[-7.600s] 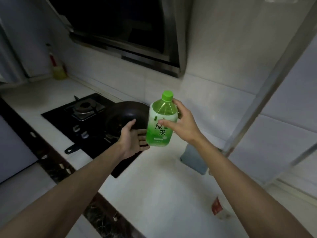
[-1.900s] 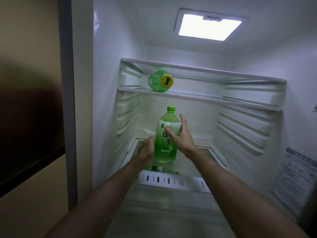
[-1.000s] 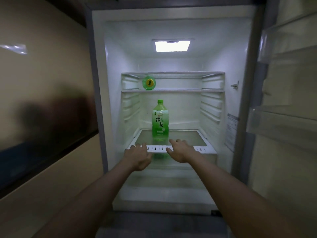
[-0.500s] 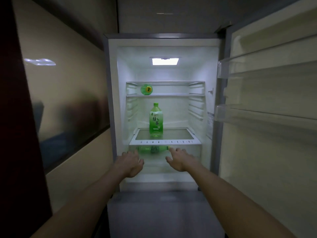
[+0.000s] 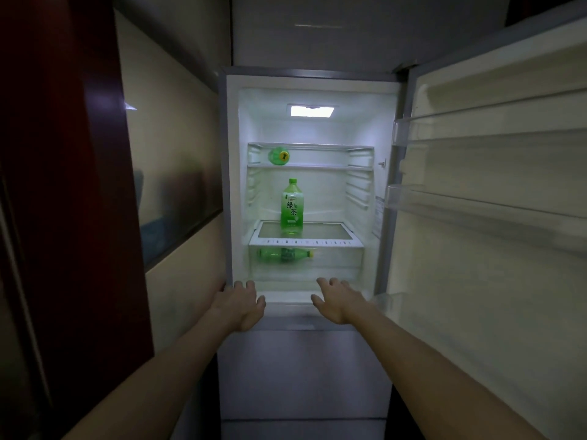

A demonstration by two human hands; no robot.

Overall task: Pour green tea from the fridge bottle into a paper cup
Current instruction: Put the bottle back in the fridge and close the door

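Observation:
The green tea bottle (image 5: 292, 205) with its green cap stands upright on the glass shelf (image 5: 330, 232) of the open fridge. My left hand (image 5: 241, 303) and my right hand (image 5: 337, 298) hover in front of the fridge's lower edge, well below and short of the bottle. Both hands hold nothing and their fingers are spread. No paper cup is in view.
A second green bottle (image 5: 283, 254) lies on its side in the drawer under the shelf. Another one lies on the top shelf, yellow cap (image 5: 283, 156) toward me. The fridge door (image 5: 495, 198) stands wide to the right. A dark red panel (image 5: 73, 185) fills the left.
The bottle went from the counter into the fridge and both hands let go of it. Since then I have backed away, and my hands have drawn back and lower from the shelf.

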